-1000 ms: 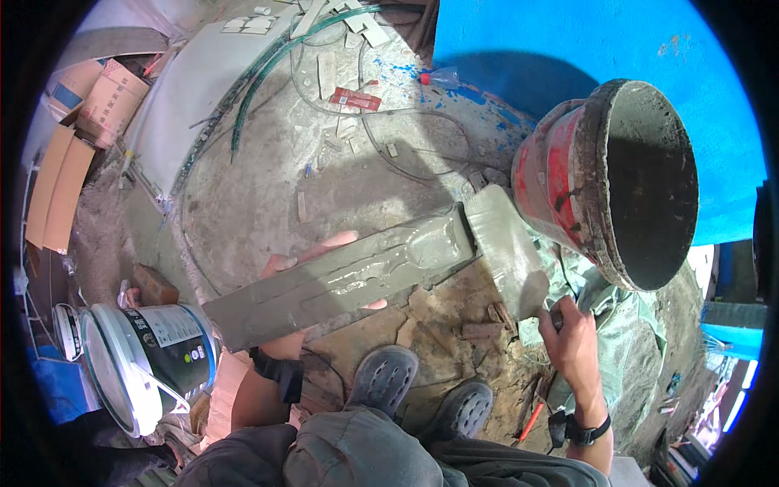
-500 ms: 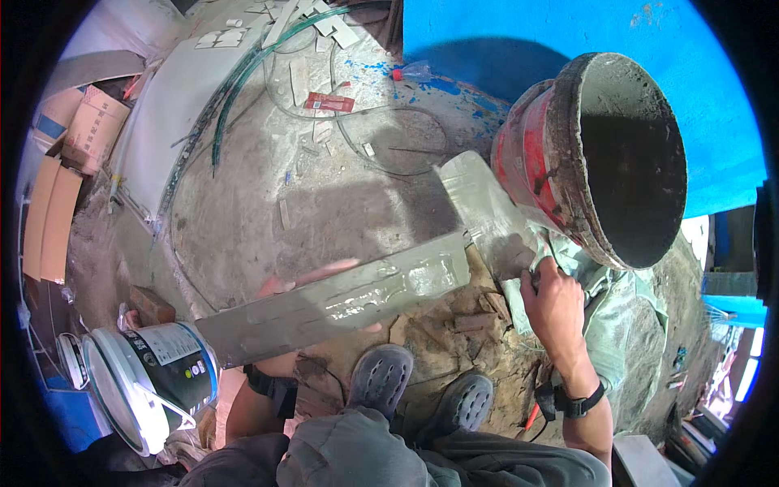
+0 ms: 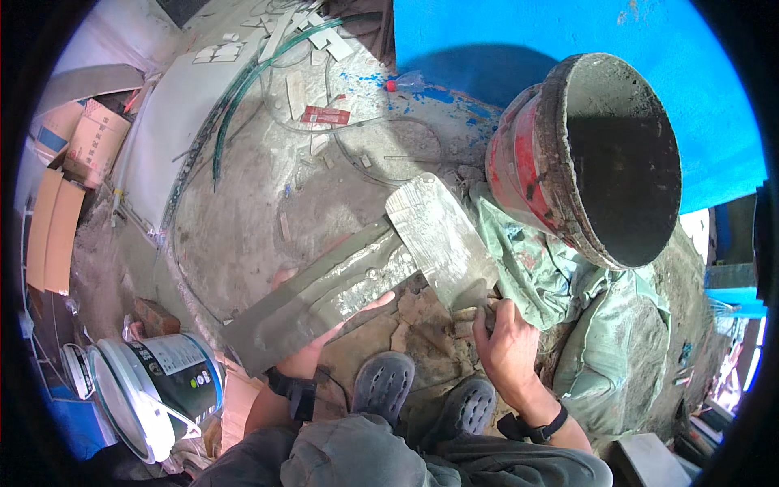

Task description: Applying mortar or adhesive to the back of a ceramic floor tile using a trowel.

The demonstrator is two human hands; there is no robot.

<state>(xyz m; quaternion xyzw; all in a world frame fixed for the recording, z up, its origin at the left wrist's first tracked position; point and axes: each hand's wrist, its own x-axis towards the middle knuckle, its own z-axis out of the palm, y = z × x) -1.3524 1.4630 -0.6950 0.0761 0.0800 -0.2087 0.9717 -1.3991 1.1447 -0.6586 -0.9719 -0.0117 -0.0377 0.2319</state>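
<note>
A long grey tile strip (image 3: 280, 321) lies tilted across my left hand (image 3: 307, 351), which supports it from below, fingers partly hidden beneath and fingertips showing at the near edge. Wet grey mortar (image 3: 377, 264) coats much of its upper face, thickest toward the right end. My right hand (image 3: 510, 341) is closed round the handle of a broad trowel (image 3: 442, 239). The trowel's flat blade, smeared with mortar, meets or overlaps the strip's right end; exact contact is hard to tell.
A mortar-crusted red bucket (image 3: 519, 154) stands tilted at the right by a blue wall (image 3: 479, 32). Green woven sacks (image 3: 621, 341) lie below it. At left are a white-lidded pail (image 3: 174, 365) and cardboard boxes (image 3: 96, 142). Hoses (image 3: 235, 97) and scraps litter the floor beyond.
The trowel and my right hand have moved left and nearer, bringing the blade to the strip's right end. The strip has turned more steeply, and its mortar is now spread into ridges.
</note>
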